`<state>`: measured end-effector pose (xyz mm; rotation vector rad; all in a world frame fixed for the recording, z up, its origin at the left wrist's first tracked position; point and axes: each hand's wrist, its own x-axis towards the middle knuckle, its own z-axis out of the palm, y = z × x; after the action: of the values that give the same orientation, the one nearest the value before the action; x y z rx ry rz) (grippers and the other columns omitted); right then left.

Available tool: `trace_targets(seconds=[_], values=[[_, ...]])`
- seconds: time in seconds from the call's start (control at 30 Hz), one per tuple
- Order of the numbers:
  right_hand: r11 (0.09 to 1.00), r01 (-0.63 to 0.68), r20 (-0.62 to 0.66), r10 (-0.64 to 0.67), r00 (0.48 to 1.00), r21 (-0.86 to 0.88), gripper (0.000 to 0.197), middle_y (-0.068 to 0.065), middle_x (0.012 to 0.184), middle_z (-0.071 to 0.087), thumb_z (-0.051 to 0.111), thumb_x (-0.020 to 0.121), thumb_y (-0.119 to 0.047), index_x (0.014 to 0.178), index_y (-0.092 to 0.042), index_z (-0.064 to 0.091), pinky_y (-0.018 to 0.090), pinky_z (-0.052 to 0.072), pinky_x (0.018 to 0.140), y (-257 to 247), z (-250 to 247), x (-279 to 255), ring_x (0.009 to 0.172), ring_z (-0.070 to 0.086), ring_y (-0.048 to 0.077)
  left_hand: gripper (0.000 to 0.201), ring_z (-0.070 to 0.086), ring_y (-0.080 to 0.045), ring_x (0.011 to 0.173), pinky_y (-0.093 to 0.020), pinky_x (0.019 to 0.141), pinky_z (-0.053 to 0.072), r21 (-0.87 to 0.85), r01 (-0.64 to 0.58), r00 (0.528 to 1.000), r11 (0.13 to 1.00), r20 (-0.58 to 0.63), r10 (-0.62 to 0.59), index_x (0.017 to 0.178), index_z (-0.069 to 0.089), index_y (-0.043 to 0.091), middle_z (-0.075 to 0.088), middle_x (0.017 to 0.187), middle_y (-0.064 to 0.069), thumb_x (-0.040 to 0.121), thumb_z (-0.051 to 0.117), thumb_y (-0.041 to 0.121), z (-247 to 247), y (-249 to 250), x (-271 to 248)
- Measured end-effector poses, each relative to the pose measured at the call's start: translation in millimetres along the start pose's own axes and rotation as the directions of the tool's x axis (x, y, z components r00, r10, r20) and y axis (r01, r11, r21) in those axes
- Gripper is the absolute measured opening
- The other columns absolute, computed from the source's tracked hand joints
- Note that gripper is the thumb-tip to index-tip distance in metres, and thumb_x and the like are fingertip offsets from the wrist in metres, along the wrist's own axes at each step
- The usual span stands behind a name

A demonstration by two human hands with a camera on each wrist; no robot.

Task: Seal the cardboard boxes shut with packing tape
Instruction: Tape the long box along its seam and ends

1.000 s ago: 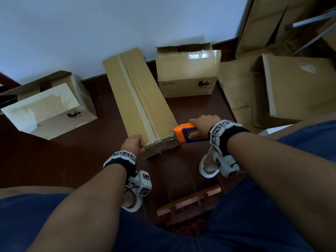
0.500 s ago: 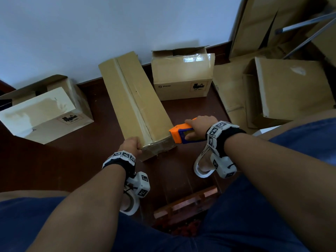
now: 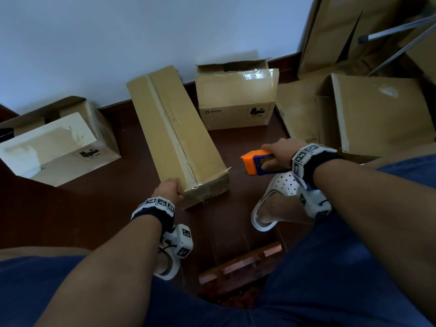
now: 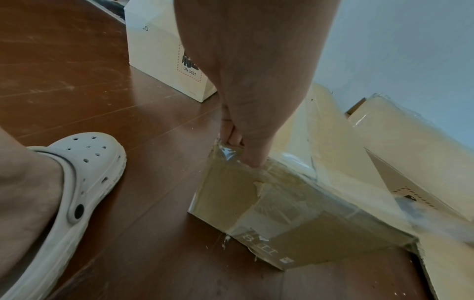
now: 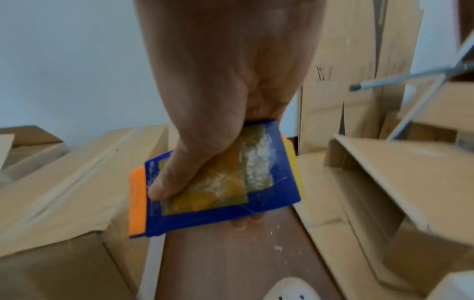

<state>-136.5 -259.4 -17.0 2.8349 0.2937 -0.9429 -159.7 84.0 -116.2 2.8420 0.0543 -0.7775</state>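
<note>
At floor centre, long cardboard box (image 3: 175, 135) lies taped along its seam. Left hand (image 3: 168, 190) pinches its near left corner; right hand (image 3: 279, 153) grips the tape dispenser (image 3: 256, 161), just right of the box. Advice: smooth the tape end flat before releasing.

R wrist view blurred, tape roll (image 5: 218, 178) hidden
</note>
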Motion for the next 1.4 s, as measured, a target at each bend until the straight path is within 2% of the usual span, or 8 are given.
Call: trace_targets(seconds=[0.2, 0.53, 0.7, 0.83, 1.03, 1.13, 1.2, 1.4], values=[[0.998, -0.057, 0.021, 0.057, 0.998, -0.022, 0.057, 0.007, 0.105, 0.060, 0.052, 0.086, -0.065, 0.122, -0.020, 0.053, 0.033, 0.046, 0.065, -8.3, -0.3, 12.6, 0.083, 0.057, 0.025, 0.027, 0.054, -0.020, 0.079, -0.028, 0.067, 0.040, 0.029, -0.007, 0.998, 1.000, 0.060, 0.005, 0.072, 0.044, 0.024, 0.052, 0.085, 0.001, 0.079, 0.069, 0.015, -8.3, 2.1, 2.0], [0.989, -0.143, 0.066, 0.141, 0.988, 0.025, 0.050, 0.006, 0.099, 0.064, 0.055, 0.088, -0.057, 0.111, -0.013, 0.061, 0.032, 0.044, 0.063, -25.1, 13.4, 30.1, 0.078, 0.059, 0.024, 0.024, 0.057, -0.019, 0.078, -0.026, 0.063, 0.041, 0.034, 0.001, 0.997, 0.999, 0.077, -0.004, 0.072, 0.047, 0.023, 0.057, 0.087, 0.000, 0.077, 0.069, 0.015, -11.0, 3.3, 2.3], [0.986, -0.166, 0.103, 0.163, 0.981, 0.023, 0.037, 0.001, 0.075, 0.054, 0.053, 0.092, -0.052, 0.091, -0.015, 0.059, 0.031, 0.042, 0.063, -42.7, 7.6, 32.9, 0.070, 0.055, 0.020, 0.026, 0.058, -0.021, 0.081, -0.028, 0.069, 0.046, 0.081, -0.026, 0.993, 0.996, 0.119, 0.016, 0.073, 0.044, 0.023, 0.059, 0.089, -0.002, 0.080, 0.069, 0.017, -16.9, 8.5, 4.2], [0.989, -0.149, 0.078, 0.148, 0.986, 0.003, 0.035, 0.001, 0.070, 0.053, 0.053, 0.093, -0.048, 0.083, -0.015, 0.059, 0.030, 0.042, 0.061, -54.2, 7.1, 37.8, 0.059, 0.050, 0.017, 0.027, 0.057, -0.021, 0.082, -0.031, 0.075, 0.049, 0.123, -0.054, 0.984, 0.991, 0.178, 0.032, 0.076, 0.044, 0.020, 0.056, 0.090, -0.003, 0.082, 0.069, 0.014, -23.6, 12.7, 5.3], [0.993, -0.119, 0.099, 0.117, 0.988, 0.011, 0.030, 0.001, 0.075, 0.052, 0.051, 0.095, -0.044, 0.088, -0.016, 0.058, 0.031, 0.043, 0.067, -76.0, 9.0, 54.3, 0.075, 0.055, 0.020, 0.031, 0.057, -0.021, 0.084, -0.029, 0.070, 0.046, 0.175, -0.095, 0.972, 0.980, 0.229, 0.054, 0.076, 0.043, 0.022, 0.055, 0.091, -0.002, 0.081, 0.073, 0.019, -25.5, 11.3, 12.1], [0.995, -0.099, 0.105, 0.099, 0.990, -0.009, 0.031, 0.001, 0.072, 0.052, 0.050, 0.095, -0.044, 0.086, -0.015, 0.060, 0.031, 0.042, 0.063, -78.6, 4.7, 59.5, 0.068, 0.053, 0.019, 0.021, 0.061, -0.023, 0.091, -0.029, 0.075, 0.049, 0.210, -0.098, 0.962, 0.973, 0.269, 0.039, 0.094, 0.054, 0.015, 0.061, 0.101, -0.007, 0.084, 0.072, 0.022, -27.3, 14.1, 13.8], [0.996, -0.086, 0.094, 0.088, 0.992, -0.029, 0.031, 0.000, 0.072, 0.053, 0.050, 0.095, -0.043, 0.085, -0.016, 0.061, 0.030, 0.041, 0.060, -78.7, 4.5, 62.8, 0.063, 0.051, 0.017, 0.029, 0.062, -0.026, 0.098, -0.031, 0.081, 0.050, 0.212, -0.084, 0.958, 0.974, 0.286, 0.020, 0.106, 0.057, 0.009, 0.062, 0.108, -0.009, 0.085, 0.071, 0.023, -27.3, 15.4, 15.5], [0.997, -0.046, 0.061, 0.050, 0.997, -0.068, 0.035, 0.001, 0.070, 0.055, 0.049, 0.096, -0.044, 0.081, -0.015, 0.062, 0.027, 0.032, 0.045, -81.1, 6.2, 70.2, 0.057, 0.050, 0.016, 0.027, 0.061, -0.027, 0.100, -0.032, 0.080, 0.047, 0.208, -0.093, 0.953, 0.974, 0.301, 0.027, 0.103, 0.055, 0.010, 0.061, 0.106, -0.009, 0.086, 0.071, 0.024, -26.1, 14.0, 16.6]])
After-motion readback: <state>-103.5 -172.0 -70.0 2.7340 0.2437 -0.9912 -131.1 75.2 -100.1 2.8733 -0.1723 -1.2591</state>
